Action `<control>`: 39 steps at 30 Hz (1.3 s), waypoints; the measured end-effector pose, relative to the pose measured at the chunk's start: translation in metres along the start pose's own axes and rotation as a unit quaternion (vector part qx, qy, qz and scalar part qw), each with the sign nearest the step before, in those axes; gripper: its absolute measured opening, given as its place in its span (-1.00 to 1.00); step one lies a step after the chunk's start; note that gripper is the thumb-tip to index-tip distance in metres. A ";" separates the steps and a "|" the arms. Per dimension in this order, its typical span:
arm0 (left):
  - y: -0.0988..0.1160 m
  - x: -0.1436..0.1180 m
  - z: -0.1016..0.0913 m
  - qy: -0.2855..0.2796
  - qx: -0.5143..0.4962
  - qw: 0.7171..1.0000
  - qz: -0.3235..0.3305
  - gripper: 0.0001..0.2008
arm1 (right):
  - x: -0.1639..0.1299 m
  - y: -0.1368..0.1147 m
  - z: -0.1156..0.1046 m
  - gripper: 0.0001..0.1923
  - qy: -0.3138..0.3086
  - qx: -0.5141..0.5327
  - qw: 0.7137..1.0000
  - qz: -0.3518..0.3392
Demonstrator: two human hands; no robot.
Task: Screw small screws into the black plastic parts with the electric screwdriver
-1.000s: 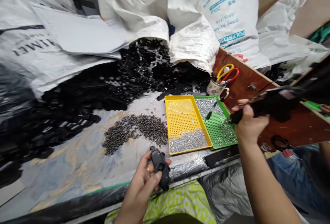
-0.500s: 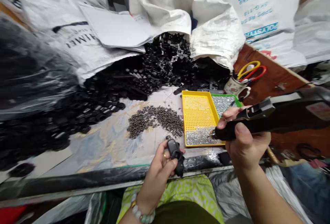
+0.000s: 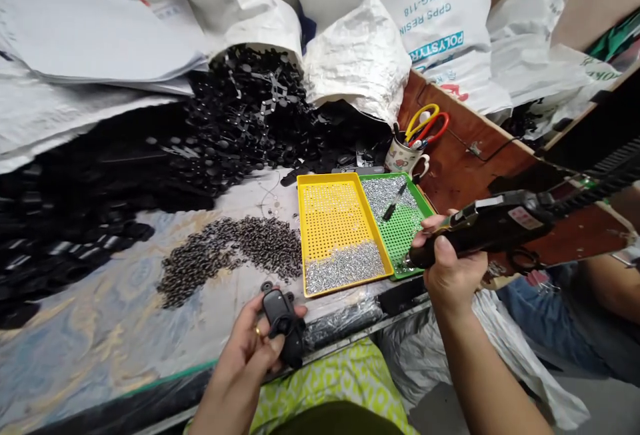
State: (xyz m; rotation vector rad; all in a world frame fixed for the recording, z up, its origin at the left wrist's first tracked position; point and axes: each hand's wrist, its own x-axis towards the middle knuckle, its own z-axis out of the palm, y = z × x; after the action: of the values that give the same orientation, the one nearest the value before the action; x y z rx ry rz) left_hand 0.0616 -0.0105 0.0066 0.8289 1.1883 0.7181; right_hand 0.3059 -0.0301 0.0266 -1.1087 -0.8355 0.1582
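Observation:
My left hand [image 3: 247, 348] grips a small black plastic part [image 3: 283, 318] above the near table edge. In my right hand [image 3: 450, 268] is a black electric screwdriver [image 3: 493, 225], its tip pointing left at the near edge of the green perforated tray [image 3: 423, 205]. Beside that tray lies a yellow perforated tray [image 3: 305, 221] with silver screws [image 3: 345, 266] heaped at its near end. A pile of small dark metal pieces [image 3: 235, 248] lies on the table left of the yellow tray.
A big heap of black plastic parts [image 3: 200, 148] spills from white sacks [image 3: 350, 35] at the back. A mug with scissors [image 3: 407, 151] stands behind the trays on a brown board [image 3: 465, 155]. Another person's arm and blue-clad legs [image 3: 565, 315] are at right.
My right hand carried the screwdriver from the green tray over the yellow tray's screws and back to the green tray's near edge. The left hand kept the black part. The camera swung sideways.

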 end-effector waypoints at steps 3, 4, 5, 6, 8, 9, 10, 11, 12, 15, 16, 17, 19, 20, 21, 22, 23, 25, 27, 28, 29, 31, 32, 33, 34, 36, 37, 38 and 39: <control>0.001 0.000 0.001 -0.005 -0.001 1.000 -0.003 -0.30 | 0.000 0.004 0.001 -0.83 -0.005 -0.010 1.000 0.010; 0.002 -0.001 0.001 -0.009 -0.001 1.000 -0.003 -0.31 | 0.001 0.006 0.001 -0.85 -0.006 -0.015 1.000 0.012; 0.002 -0.001 0.001 -0.013 0.000 1.000 -0.002 -0.32 | 0.001 0.007 0.001 -0.86 -0.006 -0.017 1.000 0.011; 0.002 -0.001 0.000 -0.016 0.001 1.000 -0.003 -0.33 | 0.002 0.008 0.000 -0.86 -0.004 -0.014 1.000 0.009; 0.001 -0.001 0.000 -0.021 0.002 1.000 -0.003 -0.33 | 0.003 0.010 0.000 -0.83 -0.002 0.002 1.000 0.002; 0.001 -0.001 0.000 -0.023 0.002 1.000 -0.002 -0.33 | 0.003 0.011 0.000 -0.81 -0.003 0.012 1.000 0.000; 0.002 -0.001 0.000 -0.023 0.001 1.000 -0.001 -0.33 | 0.002 0.011 0.000 -0.80 -0.005 0.020 1.000 -0.001; 0.002 -0.001 0.000 -0.021 -0.001 1.000 0.001 -0.32 | 0.002 0.011 0.000 -0.79 -0.007 0.026 1.000 0.000; 0.002 -0.002 0.001 -0.018 -0.003 1.000 0.002 -0.32 | 0.001 0.011 0.000 -0.80 -0.009 0.028 1.000 0.002; 0.002 -0.002 0.001 -0.009 -0.009 1.000 0.004 -0.33 | -0.001 0.010 0.002 -0.85 -0.016 0.030 0.999 -0.001; 0.001 -0.002 0.001 -0.009 -0.009 1.000 0.005 -0.33 | -0.002 0.009 0.003 -0.85 -0.019 0.027 0.999 -0.004; 0.001 -0.002 0.001 -0.009 -0.009 1.000 0.005 -0.32 | -0.002 0.010 0.003 -0.86 -0.021 0.024 0.999 -0.007; 0.000 -0.001 0.000 -0.016 -0.009 1.000 0.008 -0.31 | -0.003 0.011 0.004 -0.85 -0.023 0.018 0.999 -0.013; -0.001 -0.001 -0.001 -0.022 -0.009 1.000 0.009 -0.31 | -0.003 0.011 0.004 -0.85 -0.023 0.016 1.000 -0.014; -0.001 0.000 -0.002 -0.030 -0.008 0.999 0.010 -0.31 | -0.002 0.012 0.004 -0.85 -0.021 0.015 1.000 -0.014; -0.001 0.000 -0.002 -0.037 -0.008 0.999 0.010 -0.31 | -0.001 0.012 0.003 -0.83 -0.018 0.016 1.000 -0.014; -0.001 0.000 -0.003 -0.043 -0.008 0.999 0.010 -0.32 | 0.002 0.010 0.002 -0.81 -0.013 0.018 1.000 -0.014; -0.001 -0.001 -0.004 -0.049 -0.010 0.999 0.014 -0.35 | 0.007 0.003 0.002 -0.72 0.004 0.026 0.999 -0.020; -0.002 -0.002 -0.005 -0.053 -0.014 0.998 0.022 -0.38 | 0.011 -0.011 0.005 -0.65 0.020 0.045 0.998 -0.032; -0.003 -0.003 -0.005 -0.058 -0.016 0.998 0.028 -0.39 | 0.012 -0.020 0.009 -0.64 0.023 0.059 0.997 -0.037; -0.005 -0.003 -0.006 -0.066 -0.018 0.997 0.035 -0.41 | 0.010 -0.030 0.015 -0.64 0.023 0.076 0.996 -0.041; -0.007 -0.004 -0.009 -0.092 -0.021 0.994 0.050 -0.45 | 0.003 -0.049 0.031 -0.65 0.004 0.116 0.993 -0.036; -0.008 -0.004 -0.010 -0.105 -0.024 0.992 0.058 -0.47 | -0.004 -0.057 0.040 -0.64 -0.017 0.140 0.990 -0.026; -0.010 -0.004 -0.011 -0.117 -0.028 0.991 0.064 -0.49 | -0.012 -0.064 0.050 -0.64 -0.046 0.164 0.985 -0.011; -0.010 -0.003 -0.012 -0.126 -0.032 0.989 0.069 -0.50 | -0.021 -0.070 0.059 -0.64 -0.085 0.188 0.979 0.007; -0.011 -0.002 -0.012 -0.133 -0.043 0.987 0.079 -0.50 | -0.039 -0.076 0.077 -0.64 -0.177 0.227 0.957 0.040; -0.010 -0.002 -0.012 -0.131 -0.051 0.987 0.082 -0.49 | -0.048 -0.076 0.084 -0.64 -0.217 0.236 0.946 0.047; -0.010 -0.002 -0.012 -0.129 -0.058 0.986 0.086 -0.48 | -0.055 -0.075 0.091 -0.64 -0.248 0.238 0.938 0.051; -0.009 -0.002 -0.011 -0.126 -0.065 0.986 0.087 -0.48 | -0.061 -0.073 0.096 -0.64 -0.269 0.234 0.933 0.052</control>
State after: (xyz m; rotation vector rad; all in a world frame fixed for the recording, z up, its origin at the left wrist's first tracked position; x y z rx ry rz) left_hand 0.0508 -0.0149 -0.0022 0.8915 0.8405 0.7986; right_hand 0.1794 -0.0251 0.0742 -0.6558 -1.1491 0.7377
